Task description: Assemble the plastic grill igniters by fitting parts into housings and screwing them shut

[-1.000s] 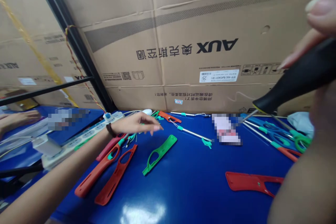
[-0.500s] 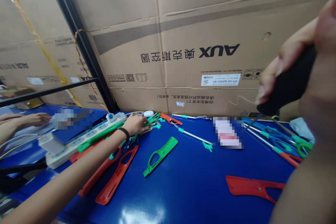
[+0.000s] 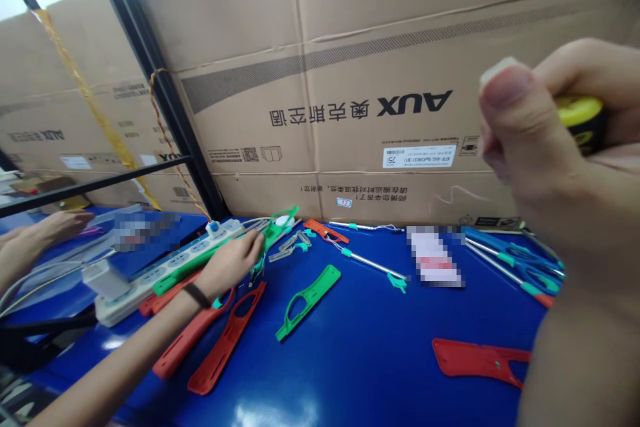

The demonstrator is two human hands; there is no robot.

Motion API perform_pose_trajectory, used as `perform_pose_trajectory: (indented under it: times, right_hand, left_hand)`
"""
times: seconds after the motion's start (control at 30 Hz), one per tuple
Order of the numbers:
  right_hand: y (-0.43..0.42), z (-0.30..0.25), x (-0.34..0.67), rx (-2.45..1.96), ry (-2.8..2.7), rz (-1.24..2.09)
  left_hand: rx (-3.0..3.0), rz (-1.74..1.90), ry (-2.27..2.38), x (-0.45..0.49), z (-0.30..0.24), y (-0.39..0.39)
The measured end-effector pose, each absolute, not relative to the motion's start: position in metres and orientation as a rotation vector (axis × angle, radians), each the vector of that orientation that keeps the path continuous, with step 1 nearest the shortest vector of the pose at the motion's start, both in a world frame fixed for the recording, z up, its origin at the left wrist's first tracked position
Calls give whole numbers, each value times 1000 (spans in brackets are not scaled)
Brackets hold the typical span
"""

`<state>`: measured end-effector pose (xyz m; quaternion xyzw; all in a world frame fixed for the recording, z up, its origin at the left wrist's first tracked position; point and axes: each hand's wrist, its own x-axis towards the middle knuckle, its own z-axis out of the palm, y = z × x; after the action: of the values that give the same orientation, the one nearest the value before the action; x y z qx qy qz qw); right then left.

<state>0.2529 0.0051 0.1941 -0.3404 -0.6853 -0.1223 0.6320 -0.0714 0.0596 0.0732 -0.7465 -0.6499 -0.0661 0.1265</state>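
Observation:
My left hand [image 3: 235, 261] is closed on a green plastic shell [image 3: 274, 235], beside the white power strip [image 3: 117, 307]. Some small clear parts [image 3: 290, 247] lie just right of it. At the upper right, close to the camera, my right hand [image 3: 530, 113] is wrapped round a screwdriver [image 3: 580, 117]; only its black and yellow handle end shows, and the shaft is hidden. Another green shell half [image 3: 310, 300] with an oval opening lies on the blue table [image 3: 380, 360]. Red shell halves [image 3: 227, 340] rest below my left wrist.
Thin metal rods [image 3: 375, 265] with teal ends lie toward the back. Blue handles [image 3: 530, 260] are at the right, and a red shell [image 3: 475, 360] lies near my right forearm. Cardboard [image 3: 325, 80] stands behind. Another person's hand [image 3: 65, 223] is at far left.
My left hand has drawn back toward the camera with a green shell in it. My right hand has turned, so the screwdriver's yellow handle end now shows and its shaft does not.

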Motion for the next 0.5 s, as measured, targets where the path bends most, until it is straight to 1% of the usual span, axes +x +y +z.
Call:
perform_pose_trajectory:
  times: [0.1, 0.17, 0.3, 0.4, 0.5]
  right_hand:
    - [5, 195, 240, -822, -1618, -361]
    - [4, 195, 230, -763, -1735, -383]
    - [5, 188, 215, -662, -1901, -322]
    - [10, 168, 214, -723, -2156, -201]
    - [18, 134, 226, -970, -2386, -67]
  left_hand:
    - [-2255, -154, -1815, -58, 53, 31]
    - [-2269, -155, -1748, -49, 40, 22]
    - [-2366, -402, -1593, -30, 17, 23]
    - [-2535, -427, -1590, -13, 2, 28]
    - [-2661, -379, -1608, 1, -6, 27]
